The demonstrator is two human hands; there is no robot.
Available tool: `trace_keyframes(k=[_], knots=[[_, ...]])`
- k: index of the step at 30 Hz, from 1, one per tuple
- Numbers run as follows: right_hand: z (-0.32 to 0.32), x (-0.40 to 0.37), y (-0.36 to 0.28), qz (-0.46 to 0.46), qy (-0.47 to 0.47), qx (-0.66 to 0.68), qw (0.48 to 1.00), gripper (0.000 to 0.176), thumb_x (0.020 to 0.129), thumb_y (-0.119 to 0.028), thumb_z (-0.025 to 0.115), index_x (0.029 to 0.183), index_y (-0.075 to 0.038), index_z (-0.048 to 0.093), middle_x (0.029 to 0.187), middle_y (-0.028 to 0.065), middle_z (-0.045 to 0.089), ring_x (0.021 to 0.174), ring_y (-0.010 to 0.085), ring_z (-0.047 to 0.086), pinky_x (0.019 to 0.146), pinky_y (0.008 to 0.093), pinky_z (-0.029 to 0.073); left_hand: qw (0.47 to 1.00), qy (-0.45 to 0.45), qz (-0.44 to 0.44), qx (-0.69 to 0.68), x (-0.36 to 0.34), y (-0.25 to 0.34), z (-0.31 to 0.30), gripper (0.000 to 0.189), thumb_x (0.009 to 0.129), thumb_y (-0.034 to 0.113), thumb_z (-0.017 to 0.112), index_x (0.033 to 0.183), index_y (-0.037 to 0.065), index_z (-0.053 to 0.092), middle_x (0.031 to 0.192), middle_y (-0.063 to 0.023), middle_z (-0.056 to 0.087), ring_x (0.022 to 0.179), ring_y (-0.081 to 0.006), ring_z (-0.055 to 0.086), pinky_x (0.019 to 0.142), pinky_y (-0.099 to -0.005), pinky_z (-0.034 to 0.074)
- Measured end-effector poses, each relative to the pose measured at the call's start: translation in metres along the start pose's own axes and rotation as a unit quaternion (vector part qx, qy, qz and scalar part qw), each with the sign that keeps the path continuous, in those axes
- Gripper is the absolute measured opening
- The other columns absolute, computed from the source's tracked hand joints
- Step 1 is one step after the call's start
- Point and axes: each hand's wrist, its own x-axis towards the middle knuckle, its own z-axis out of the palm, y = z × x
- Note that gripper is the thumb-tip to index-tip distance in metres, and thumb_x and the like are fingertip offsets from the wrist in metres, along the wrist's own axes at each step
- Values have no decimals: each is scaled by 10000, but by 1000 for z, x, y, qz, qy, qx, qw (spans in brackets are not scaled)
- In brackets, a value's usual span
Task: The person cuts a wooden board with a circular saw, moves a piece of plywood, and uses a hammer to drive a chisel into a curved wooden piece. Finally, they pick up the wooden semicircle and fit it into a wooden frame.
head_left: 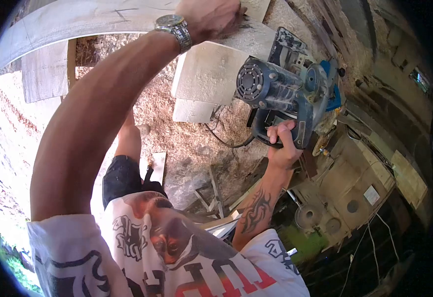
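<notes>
At three o'clock, the right hand (283,143) has its fingers curled around a circular saw (278,91) at two o'clock (its body streaked with dust). Farther off, at twelve, the left hand (212,18) reaches over a pale board (92,21); I cannot tell its fingers' state. Wood shavings (152,116) lie below, toward ten.

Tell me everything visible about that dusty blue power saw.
The dusty blue handheld power saw looks like metal and plastic. Its barrel-shaped motor housing ends in a round slotted cap, with a flat base plate beyond. The person's right-hand grip holds its dark handle, and a black cord trails leftward. It is beside pale flat boards; I can't tell if it touches them or is running.
</notes>
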Motion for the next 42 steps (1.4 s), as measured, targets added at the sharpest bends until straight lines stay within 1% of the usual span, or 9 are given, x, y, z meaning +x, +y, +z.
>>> trace_keyframes(k=[3, 8, 19, 25, 28, 31, 34, 37, 42], knots=[[2, -15, -1, 10, 26, -39, 999, 187, 799, 24, 615, 924, -85, 528, 744, 55, 536, 558, 179, 506, 634, 400, 446, 1000, -5, -7, 6, 2, 2, -2, 434, 928, 308, 488, 620, 45, 644, 719, -182, 669, 712, -333, 665, 625, -472, 534], [-19, -44, 8, 23, 34, -52, 998, 185, 796, 24, 606, 924, -82, 523, 738, 59, 538, 537, 171, 502, 646, 397, 458, 1000, 1, -18, 14, 0, 3, 4, 430, 926, 310, 502, 613, 50, 642, 691, -181, 658, 674, -337, 661, 606, -468, 527], [-7, -32, 5, 21, 47, -43, 998, 194, 790, 0, 631, 926, -85, 522, 739, 57, 526, 546, 174, 496, 641, 399, 456, 999, 28, -22, 28, -2, 4, 2, 417, 912, 296, 502, 590, 62, 627, 594, -182, 620, 555, -345, 635, 537, -464, 518], [-6, -27, 3, 1, 5, -33, 999, 177, 797, -6, 621, 923, -74, 519, 757, 59, 521, 542, 171, 490, 621, 397, 449, 999, -3, -15, 28, 0, 3, 5, 397, 904, 286, 502, 603, 62, 632, 611, -183, 630, 570, -338, 644, 539, -460, 520], [-2, -25, 2, 1, 12, -36, 999, 167, 803, -9, 616, 923, -73, 519, 756, 59, 521, 539, 171, 488, 613, 400, 445, 999, -10, -10, 32, 1, 2, 2, 393, 899, 284, 505, 604, 59, 634, 615, -186, 632, 577, -339, 648, 543, -458, 523], [2, -26, 1, 4, 12, -47, 999, 166, 804, -10, 613, 924, -75, 519, 752, 56, 521, 538, 172, 487, 614, 402, 444, 999, 38, -5, 21, 0, 1, 8, 397, 897, 283, 506, 598, 58, 637, 617, -190, 634, 582, -338, 654, 547, -455, 526], [-3, -31, 2, 4, 8, -18, 1000, 176, 812, 50, 633, 918, -53, 537, 745, 82, 552, 554, 181, 515, 582, 388, 438, 999, 23, -24, 22, 0, 2, 5, 400, 898, 285, 506, 594, 63, 640, 616, -190, 634, 580, -338, 654, 548, -454, 527], [-1, -38, 0, 33, 39, -43, 998, 171, 791, 1, 613, 911, -76, 518, 743, 47, 521, 537, 174, 485, 618, 395, 444, 999, 40, -18, 14, 0, 2, 8, 396, 898, 291, 510, 601, 67, 646, 618, -188, 636, 581, -338, 655, 551, -455, 525], [5, -33, -1, 28, 44, -41, 998, 180, 782, 11, 615, 908, -76, 519, 747, 50, 523, 537, 175, 482, 610, 379, 439, 999, 24, -7, 29, -1, 3, 4, 380, 885, 295, 523, 607, 71, 653, 628, -185, 643, 589, -336, 661, 555, -456, 522]])
